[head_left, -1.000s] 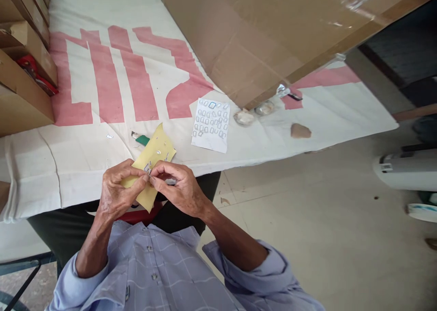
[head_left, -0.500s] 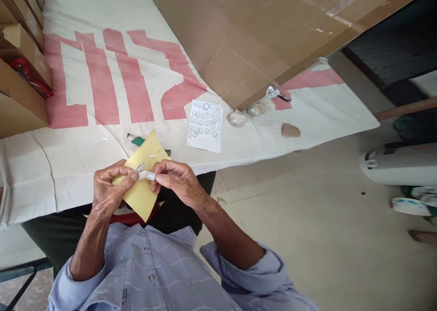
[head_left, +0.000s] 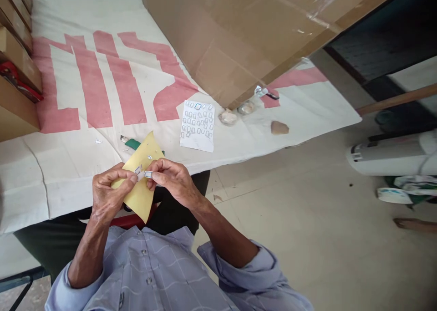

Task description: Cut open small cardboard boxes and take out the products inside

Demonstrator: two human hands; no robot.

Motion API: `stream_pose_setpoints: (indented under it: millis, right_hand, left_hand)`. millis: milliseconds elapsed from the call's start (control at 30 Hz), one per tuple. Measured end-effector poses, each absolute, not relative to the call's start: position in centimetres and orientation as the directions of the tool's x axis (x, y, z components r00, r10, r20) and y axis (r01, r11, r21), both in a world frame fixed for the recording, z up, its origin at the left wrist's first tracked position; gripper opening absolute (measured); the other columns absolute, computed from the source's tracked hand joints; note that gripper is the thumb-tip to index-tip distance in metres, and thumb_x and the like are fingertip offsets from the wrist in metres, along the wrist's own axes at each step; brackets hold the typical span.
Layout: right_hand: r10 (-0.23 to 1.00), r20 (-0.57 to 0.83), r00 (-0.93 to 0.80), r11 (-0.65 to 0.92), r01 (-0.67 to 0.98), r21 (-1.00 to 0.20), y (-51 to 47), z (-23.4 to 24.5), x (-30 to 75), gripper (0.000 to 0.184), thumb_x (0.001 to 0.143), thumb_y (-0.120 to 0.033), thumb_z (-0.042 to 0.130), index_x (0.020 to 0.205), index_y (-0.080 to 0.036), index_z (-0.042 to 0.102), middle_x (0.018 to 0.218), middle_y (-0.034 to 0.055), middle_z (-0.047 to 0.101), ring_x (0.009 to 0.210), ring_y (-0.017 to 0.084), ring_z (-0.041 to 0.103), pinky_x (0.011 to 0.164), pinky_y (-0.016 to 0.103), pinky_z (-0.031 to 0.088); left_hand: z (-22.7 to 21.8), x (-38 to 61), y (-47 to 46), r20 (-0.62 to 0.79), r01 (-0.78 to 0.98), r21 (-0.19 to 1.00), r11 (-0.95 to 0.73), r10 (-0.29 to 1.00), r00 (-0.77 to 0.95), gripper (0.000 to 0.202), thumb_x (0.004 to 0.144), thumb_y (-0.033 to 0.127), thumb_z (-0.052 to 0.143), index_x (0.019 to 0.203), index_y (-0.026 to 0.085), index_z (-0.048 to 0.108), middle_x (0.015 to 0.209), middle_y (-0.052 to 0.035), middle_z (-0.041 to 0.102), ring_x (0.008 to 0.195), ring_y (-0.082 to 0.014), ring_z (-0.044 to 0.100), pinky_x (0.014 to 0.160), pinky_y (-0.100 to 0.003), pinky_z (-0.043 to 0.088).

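My left hand (head_left: 108,193) pinches a yellow paper sheet (head_left: 141,192) at its left edge, in front of my chest. A few small pieces are stuck on the sheet's upper part. My right hand (head_left: 172,180) is closed, its thumb and fingertips gripping a tiny silvery piece (head_left: 148,174) right at the sheet's surface. Both hands nearly touch at the fingertips. A white sheet (head_left: 197,125) with several small rectangular pieces lies on the cloth-covered table (head_left: 68,142) beyond my hands.
A big cardboard box (head_left: 239,33) stands on the table at the back right. Brown boxes (head_left: 17,74) line the left edge. A green-handled tool (head_left: 131,142) lies behind the yellow sheet. Two small round dishes (head_left: 235,113) sit beside the box. A white appliance (head_left: 389,154) lies on the floor, right.
My right hand has drawn a small silvery piece a little away from the left fingertips on the yellow sheet. The camera has swung to the right, so everything sits further left in the picture.
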State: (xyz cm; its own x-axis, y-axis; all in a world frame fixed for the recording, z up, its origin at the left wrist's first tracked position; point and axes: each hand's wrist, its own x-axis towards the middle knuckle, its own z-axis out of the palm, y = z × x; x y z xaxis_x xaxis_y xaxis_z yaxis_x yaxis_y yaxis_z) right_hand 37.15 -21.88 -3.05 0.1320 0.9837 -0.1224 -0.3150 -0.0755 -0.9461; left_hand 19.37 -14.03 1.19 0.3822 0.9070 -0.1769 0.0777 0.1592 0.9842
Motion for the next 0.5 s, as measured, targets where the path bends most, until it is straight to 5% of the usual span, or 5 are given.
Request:
stream_pose_setpoints:
  millis: [267,500]
  right_hand:
    - [0.984,-0.116,0.134,-0.089,-0.194,-0.977,-22.5,-2.7,39.1,0.044,0.094,-0.063,0.081,0.088,-0.023,0.065,0.083,0.0008,0.068,0.076,0.015,0.066,0.075,0.033,0.058]
    - [0.964,-0.108,0.245,-0.186,0.323,-0.928,-22.8,-1.0,50.7,0.02,0.092,-0.039,0.073,0.086,-0.021,0.065,0.081,-0.0006,0.064,0.078,0.016,0.059,0.076,0.031,0.048]
  left_hand:
    - [0.1,19.4,-13.7,-0.209,0.216,0.964,0.155,0.945,0.253,0.023,0.069,0.043,0.086,0.063,0.022,0.08,0.072,-0.003,0.071,0.059,-0.0162,0.061,0.05,-0.028,0.047]
    - [-2.7,17.7,-12.4,-0.193,0.27,0.95,0.155,0.974,0.12,0.031,0.06,0.05,0.095,0.069,0.023,0.081,0.094,-0.0055,0.084,0.1,-0.0338,0.08,0.096,-0.048,0.066]
